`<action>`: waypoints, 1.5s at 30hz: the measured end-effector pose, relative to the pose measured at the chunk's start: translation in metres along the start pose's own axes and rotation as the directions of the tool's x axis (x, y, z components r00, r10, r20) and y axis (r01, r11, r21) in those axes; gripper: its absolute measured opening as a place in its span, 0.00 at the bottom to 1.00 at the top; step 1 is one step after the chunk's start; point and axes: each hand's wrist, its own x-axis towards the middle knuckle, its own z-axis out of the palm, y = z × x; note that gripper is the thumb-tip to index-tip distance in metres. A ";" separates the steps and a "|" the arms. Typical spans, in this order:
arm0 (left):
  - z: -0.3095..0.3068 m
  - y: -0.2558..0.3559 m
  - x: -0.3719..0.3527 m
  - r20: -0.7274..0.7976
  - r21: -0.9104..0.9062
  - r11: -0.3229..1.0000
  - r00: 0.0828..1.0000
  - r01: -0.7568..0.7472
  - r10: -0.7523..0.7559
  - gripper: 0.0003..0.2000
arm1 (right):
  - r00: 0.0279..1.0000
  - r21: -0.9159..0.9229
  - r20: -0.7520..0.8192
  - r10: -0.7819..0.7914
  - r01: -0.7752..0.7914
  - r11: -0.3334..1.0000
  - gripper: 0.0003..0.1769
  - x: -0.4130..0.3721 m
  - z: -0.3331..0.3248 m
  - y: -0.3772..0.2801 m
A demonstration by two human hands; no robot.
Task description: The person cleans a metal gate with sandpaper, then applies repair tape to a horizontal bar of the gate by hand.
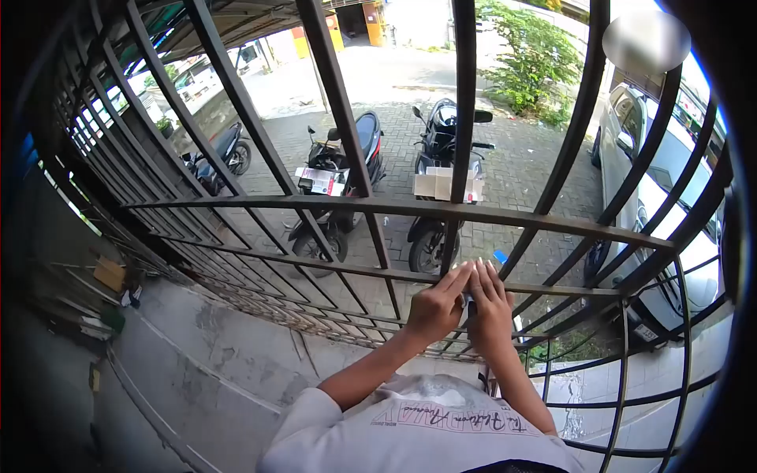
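Observation:
Both my hands are raised in front of me at a dark metal bar grille (331, 203), close together at its lower horizontal rail. My left hand (435, 309) is bent at the knuckles, its fingers pressed together and pointing up toward the right hand. Beside it, my right hand (490, 311) has its fingers held together along the bars. A small greyish piece shows in the narrow gap between the palms; its kind is hidden by the hands. Just beyond the right fingertips is a small blue patch (501, 257), too small to name.
Beyond the grille, motorcycles (445, 150) stand on paving, two with cardboard on their fronts. A white car (678, 189) is parked at right. Inside, worn concrete floor (229, 347) runs along the grille's foot, with a cardboard box (109, 273) among clutter at left.

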 end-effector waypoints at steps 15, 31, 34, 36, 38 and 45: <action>-0.027 0.018 -0.007 0.176 0.055 0.994 0.979 0.095 -0.103 0.39 | 0.996 0.043 -0.001 -0.087 0.087 0.995 0.36 -0.009 -0.013 -0.004; -0.028 0.016 0.003 0.263 0.005 0.988 0.953 0.153 -0.149 0.43 | 0.999 0.122 0.003 -0.049 0.048 0.991 0.36 0.001 -0.011 -0.008; -0.034 0.017 -0.003 0.251 0.076 0.993 0.962 0.086 -0.102 0.41 | 0.997 0.098 0.028 -0.078 0.075 0.992 0.36 -0.009 -0.018 -0.007; -0.040 0.019 -0.005 0.271 0.080 0.994 0.958 0.075 -0.094 0.40 | 0.994 0.095 0.036 -0.102 0.098 0.991 0.36 -0.013 -0.019 -0.004; -0.036 0.015 -0.002 0.277 0.075 0.993 0.955 0.086 -0.104 0.39 | 0.992 0.111 0.025 -0.122 0.119 0.987 0.34 -0.007 -0.018 -0.002; -0.042 0.018 -0.002 0.315 0.120 0.990 0.943 0.069 -0.103 0.38 | 0.995 0.110 0.054 -0.088 0.082 0.991 0.35 -0.009 -0.025 -0.004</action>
